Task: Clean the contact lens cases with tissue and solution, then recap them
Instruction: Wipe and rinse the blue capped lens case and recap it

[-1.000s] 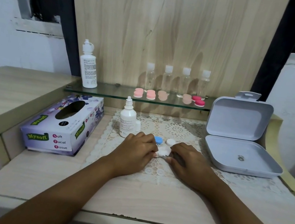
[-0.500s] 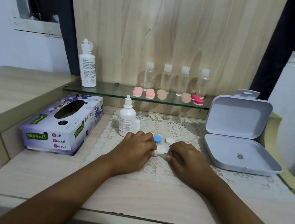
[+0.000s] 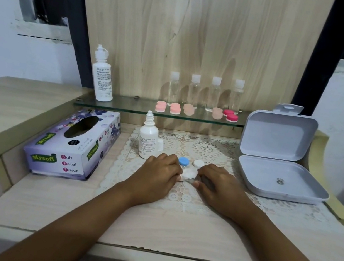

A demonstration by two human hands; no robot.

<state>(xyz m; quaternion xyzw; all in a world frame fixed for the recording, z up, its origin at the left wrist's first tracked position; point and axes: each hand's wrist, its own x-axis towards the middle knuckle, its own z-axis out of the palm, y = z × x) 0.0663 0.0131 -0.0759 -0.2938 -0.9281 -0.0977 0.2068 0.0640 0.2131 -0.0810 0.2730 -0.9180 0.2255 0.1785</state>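
My L hand (image 3: 157, 175) & R hand (image 3: 219, 188), fingers curled, pinch the crumpled white tissue wad (image 3: 188, 174) on the white lace mat (image 3: 206, 150), mid worktop (image 3: 171, 231). Round blue plastic cap (image 3: 183, 161) & round white cap (image 3: 198, 163) lie just behind; bare wood nearer me.

lighting: soft, cool, moderately bright, from front. shadows: pale, behind bottles (image 3: 194, 90) on back panel (image 3: 206, 33); dim reflections in glass shelf (image 3: 138, 108). optics: wide-angle bowing toward frame edges; desk (image 3: 171, 233) front edge slightly blurred.
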